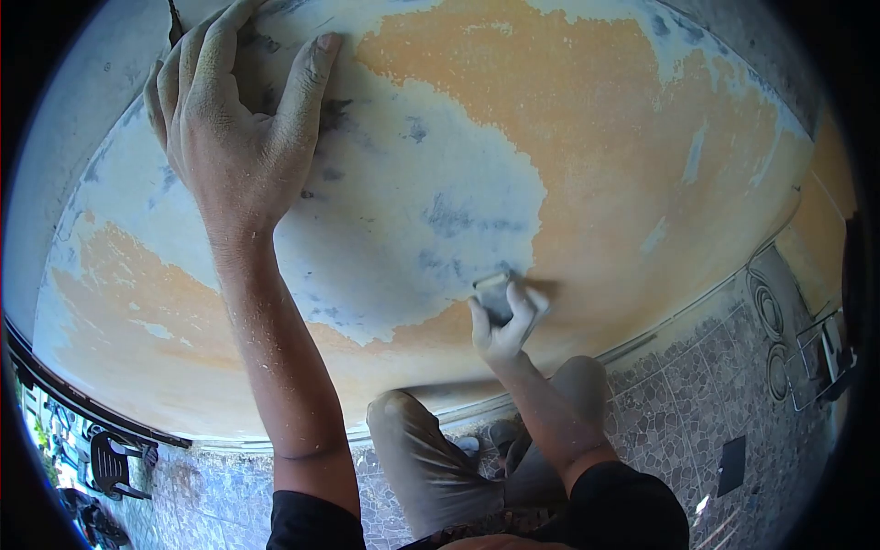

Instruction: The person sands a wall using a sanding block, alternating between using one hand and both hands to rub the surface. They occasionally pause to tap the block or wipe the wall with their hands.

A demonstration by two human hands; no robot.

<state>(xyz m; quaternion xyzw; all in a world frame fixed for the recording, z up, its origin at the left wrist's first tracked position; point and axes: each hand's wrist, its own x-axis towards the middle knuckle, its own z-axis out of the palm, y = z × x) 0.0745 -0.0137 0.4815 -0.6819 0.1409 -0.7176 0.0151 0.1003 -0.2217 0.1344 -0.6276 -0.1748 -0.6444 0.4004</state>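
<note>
A block point(496, 301) is grasped in the right hand point(506, 337) at a patchy panel point(605, 165); the left hand point(234, 137) is laid unclenched across it. Paved floor point(660, 412) is seen below.

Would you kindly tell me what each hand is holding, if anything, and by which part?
The right hand grips a small grey block by its sides, between thumb and fingers. The left hand holds nothing; it lies on the patchy surface.
</note>
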